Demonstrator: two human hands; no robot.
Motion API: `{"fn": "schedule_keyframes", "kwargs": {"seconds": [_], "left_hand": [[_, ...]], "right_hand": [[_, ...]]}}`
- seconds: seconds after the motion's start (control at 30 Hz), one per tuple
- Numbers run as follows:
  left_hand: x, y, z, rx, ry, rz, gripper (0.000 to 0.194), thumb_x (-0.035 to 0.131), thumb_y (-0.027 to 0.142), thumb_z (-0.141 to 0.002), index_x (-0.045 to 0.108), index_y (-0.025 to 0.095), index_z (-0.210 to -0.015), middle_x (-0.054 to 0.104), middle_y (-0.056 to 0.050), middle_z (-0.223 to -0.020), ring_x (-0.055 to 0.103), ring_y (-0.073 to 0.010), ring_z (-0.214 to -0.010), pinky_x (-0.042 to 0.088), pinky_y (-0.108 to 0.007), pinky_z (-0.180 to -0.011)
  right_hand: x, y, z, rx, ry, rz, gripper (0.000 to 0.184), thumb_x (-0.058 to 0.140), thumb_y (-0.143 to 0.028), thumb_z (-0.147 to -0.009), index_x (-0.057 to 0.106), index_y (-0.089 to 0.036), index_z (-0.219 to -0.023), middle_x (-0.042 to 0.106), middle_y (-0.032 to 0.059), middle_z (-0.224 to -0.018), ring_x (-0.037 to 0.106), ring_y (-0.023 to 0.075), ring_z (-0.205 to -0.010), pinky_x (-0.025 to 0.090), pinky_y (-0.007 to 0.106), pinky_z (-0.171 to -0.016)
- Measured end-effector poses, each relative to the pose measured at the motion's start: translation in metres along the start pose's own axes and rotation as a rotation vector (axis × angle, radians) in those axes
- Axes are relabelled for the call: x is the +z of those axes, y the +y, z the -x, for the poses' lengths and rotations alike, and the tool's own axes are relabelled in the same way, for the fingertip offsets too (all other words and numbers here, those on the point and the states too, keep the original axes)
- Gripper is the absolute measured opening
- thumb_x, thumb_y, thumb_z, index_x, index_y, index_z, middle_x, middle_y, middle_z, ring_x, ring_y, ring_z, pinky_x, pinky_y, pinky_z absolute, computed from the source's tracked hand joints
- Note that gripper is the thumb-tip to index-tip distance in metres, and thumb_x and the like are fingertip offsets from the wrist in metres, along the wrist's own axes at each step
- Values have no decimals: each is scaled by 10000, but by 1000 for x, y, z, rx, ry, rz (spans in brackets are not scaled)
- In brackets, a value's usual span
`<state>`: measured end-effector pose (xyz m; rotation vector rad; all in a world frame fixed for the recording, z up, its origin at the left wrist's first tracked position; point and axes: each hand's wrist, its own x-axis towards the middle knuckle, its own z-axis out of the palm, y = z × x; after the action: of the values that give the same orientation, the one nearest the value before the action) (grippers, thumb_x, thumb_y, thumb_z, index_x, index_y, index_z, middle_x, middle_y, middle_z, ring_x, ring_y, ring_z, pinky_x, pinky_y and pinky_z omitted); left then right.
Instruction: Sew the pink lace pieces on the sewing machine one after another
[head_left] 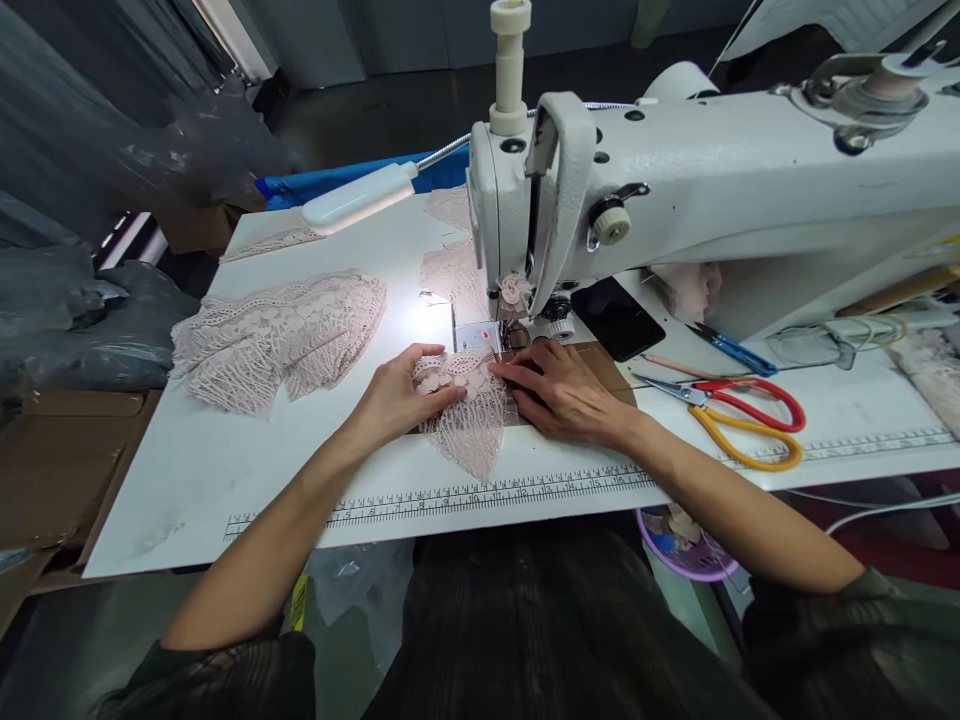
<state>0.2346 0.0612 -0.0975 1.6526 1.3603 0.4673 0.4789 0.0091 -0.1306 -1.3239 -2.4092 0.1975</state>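
Your left hand (401, 398) is spread, thumb and forefinger well apart, both touching the left part of a pale pink lace piece (476, 425). Your right hand (562, 392) has its fingers bent, with a fingertip at the lace's right edge; you cannot tell from this view whether it pinches the fabric. The lace lies between your hands, its upper edge near the presser foot (514, 340) and its pointed end hanging toward you over the desk (187, 480). The metal needle plate (472, 337) shows just beyond it, and a brown panel (600, 368) lies under your right hand.

Above stands the white sewing machine (712, 180), a pale fabric flower (514, 290) on its head. Right of your right hand lie a black smartphone (619, 318), a thin pencil-like stick (667, 366), blue-handled snips (739, 353) and scissors (703, 396) with one red and one yellow handle. A printed ruler strip (480, 495) runs along your side of the desk. To your left is a loose pile of matching lace (285, 335), and behind it a lit lamp (360, 198) on a flexible neck. Below the desk, at your right, sits a purple basket (697, 562) holding scraps
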Motion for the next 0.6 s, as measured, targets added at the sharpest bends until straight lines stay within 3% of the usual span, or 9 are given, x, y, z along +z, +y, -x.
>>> {"fn": "schedule_keyframes", "kwargs": {"seconds": [0.2, 0.43, 0.6], "left_hand": [[0, -2, -1, 34, 14, -51, 761, 822, 526, -675, 576, 158, -1294, 677, -25, -749, 655, -191, -657, 554, -307, -626], [-5, 4, 1, -27, -26, -31, 750, 828, 470, -688, 544, 170, -1314, 658, -8, -708, 642, -169, -576, 513, -252, -500], [-5, 5, -1, -74, -59, 54, 768, 856, 436, -669, 527, 173, -1311, 660, 1, -686, 639, -155, -545, 523, -241, -481]], "right_hand": [[1, 2, 1, 16, -2, -17, 277, 436, -213, -948, 599, -181, -1169, 567, 132, -1226, 455, 301, -1142, 398, 499, -960], [-1, 9, 2, 4, 65, -200, 369, 440, -232, -968, 532, -196, -1323, 583, 129, -1161, 503, 268, -1108, 445, 472, -970], [2, 10, 3, -8, 79, -186, 356, 461, -252, -976, 605, -239, -1301, 593, 114, -1189, 504, 272, -1125, 440, 491, -987]]}}
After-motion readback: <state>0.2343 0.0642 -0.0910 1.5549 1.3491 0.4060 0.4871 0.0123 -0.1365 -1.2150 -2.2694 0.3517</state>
